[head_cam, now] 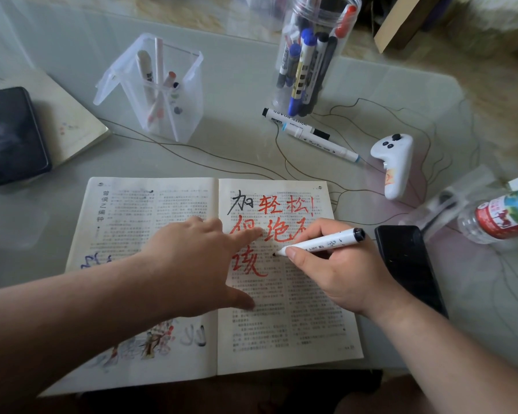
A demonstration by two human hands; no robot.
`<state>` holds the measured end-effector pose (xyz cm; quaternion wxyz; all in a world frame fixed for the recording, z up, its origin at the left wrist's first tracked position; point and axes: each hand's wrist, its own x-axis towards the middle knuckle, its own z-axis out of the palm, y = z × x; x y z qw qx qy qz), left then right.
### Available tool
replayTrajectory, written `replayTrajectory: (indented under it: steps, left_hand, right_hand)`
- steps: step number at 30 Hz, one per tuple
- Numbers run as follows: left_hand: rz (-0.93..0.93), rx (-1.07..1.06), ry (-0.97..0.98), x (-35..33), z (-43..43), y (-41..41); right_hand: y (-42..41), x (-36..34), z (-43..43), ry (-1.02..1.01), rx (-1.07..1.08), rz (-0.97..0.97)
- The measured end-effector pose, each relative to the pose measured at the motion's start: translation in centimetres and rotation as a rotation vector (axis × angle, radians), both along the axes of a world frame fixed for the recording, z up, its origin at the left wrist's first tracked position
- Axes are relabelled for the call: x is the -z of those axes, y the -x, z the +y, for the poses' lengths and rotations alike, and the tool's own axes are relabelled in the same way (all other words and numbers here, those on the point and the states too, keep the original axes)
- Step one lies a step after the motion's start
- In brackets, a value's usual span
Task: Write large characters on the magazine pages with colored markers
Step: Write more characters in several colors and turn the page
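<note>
An open magazine (296,330) lies flat at the table's near edge. Its right page bears large characters, one in black at the top left and several in red. My right hand (335,264) grips a white marker (323,239) with a black end cap, its tip touching the right page just right of the lowest red character. My left hand (198,258) lies flat across the spine, fingers spread, pressing the pages down and covering part of the red writing. Blue scribbles show on the left page.
A clear jar of markers (311,58) and a clear square pen box (162,88) stand behind the magazine. Two loose markers (317,135), a white controller (395,162), a black phone (407,264), a plastic bottle (497,216) and a black case (9,135) lie around.
</note>
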<state>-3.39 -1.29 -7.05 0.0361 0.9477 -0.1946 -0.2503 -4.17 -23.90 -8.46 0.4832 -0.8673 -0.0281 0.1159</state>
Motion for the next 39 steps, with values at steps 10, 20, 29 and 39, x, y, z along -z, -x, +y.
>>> replayTrajectory:
  steps: [10, 20, 29, 39]
  left_hand:
    - [0.002, 0.001, -0.004, 0.01, -0.06, -0.03]
    - [-0.008, -0.002, -0.005, 0.09, -0.02, -0.06]
    - [-0.013, 0.002, -0.014, 0.03, -0.06, -0.06]
    - [0.0, 0.0, -0.018, -0.13, -0.11, 0.01]
  right_hand:
    - [0.12, 0.09, 0.34, 0.047, 0.031, 0.004]
    - [0.17, -0.25, 0.18, 0.048, 0.0, 0.02]
    - [0.39, -0.16, 0.16, -0.006, -0.031, 0.026]
    - [0.45, -0.59, 0.33, 0.055, -0.096, 0.025]
